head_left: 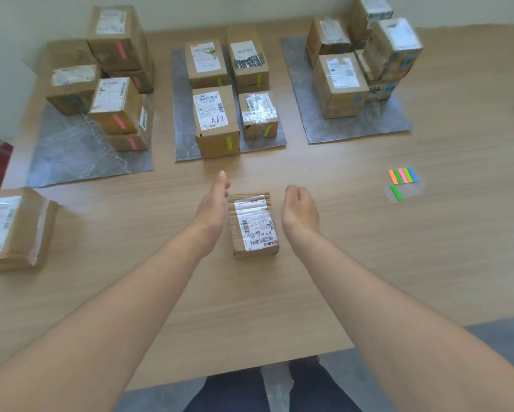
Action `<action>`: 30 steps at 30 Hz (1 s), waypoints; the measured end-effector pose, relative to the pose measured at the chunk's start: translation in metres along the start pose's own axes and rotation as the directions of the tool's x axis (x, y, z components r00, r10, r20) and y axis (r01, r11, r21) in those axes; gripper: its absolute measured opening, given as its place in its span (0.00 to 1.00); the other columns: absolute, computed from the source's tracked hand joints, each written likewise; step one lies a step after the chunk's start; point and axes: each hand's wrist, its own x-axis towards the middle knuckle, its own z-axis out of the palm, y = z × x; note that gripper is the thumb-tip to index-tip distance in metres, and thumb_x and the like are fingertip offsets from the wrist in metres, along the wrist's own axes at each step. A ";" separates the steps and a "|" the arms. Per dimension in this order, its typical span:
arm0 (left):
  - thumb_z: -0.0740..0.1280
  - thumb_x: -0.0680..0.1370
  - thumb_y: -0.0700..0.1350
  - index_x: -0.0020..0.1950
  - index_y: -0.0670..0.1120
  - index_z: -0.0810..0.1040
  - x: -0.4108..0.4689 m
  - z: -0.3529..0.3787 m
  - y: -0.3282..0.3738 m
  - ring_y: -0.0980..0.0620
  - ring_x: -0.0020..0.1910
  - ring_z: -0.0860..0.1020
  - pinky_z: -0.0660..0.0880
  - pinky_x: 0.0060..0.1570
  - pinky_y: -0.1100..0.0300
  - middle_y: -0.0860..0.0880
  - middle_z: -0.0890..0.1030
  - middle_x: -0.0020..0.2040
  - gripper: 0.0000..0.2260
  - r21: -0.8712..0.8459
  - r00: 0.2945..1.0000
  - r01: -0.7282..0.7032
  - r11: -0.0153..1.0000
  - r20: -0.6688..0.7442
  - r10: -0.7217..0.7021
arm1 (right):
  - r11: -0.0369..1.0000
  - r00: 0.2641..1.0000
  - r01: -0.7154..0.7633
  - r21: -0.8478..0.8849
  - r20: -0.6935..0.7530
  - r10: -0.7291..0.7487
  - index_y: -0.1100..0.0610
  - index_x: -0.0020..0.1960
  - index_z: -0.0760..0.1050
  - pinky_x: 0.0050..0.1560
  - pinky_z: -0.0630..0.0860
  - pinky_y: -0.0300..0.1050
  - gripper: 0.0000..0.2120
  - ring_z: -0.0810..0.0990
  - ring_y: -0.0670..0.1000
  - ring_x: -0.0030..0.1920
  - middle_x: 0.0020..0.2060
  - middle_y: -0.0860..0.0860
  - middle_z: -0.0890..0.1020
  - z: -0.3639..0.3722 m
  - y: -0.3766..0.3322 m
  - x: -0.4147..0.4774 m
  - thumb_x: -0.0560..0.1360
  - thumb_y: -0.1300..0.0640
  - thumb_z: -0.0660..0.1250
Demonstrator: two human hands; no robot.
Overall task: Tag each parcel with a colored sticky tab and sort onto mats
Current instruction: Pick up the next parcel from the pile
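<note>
Small parcel (pixel 254 226) on table (pixel 368 263), between left hand (pixel 212 209), fingers straight, and right hand (pixel 300 209), loosely cupped, both hands empty

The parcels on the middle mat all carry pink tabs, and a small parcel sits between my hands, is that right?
Not quite: in the head view the parcels on the middle mat carry green tabs, not pink. The small parcel does sit between the left hand and right hand.

Wooden table (pixel 398 251) with mats (pixel 71 156), parcels (pixel 254 227), sticky tabs (pixel 403 176)
</note>
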 end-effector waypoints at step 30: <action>0.49 0.84 0.61 0.77 0.50 0.68 0.009 0.290 0.051 0.48 0.77 0.63 0.57 0.77 0.49 0.48 0.68 0.76 0.26 0.030 0.967 -0.005 1.000 0.255 -0.003 | 0.965 0.999 -0.041 0.260 -0.019 0.048 0.48 0.51 0.77 0.49 0.69 0.46 0.13 0.72 0.47 0.43 0.35 0.41 0.72 -0.204 0.056 0.155 0.82 0.46 0.56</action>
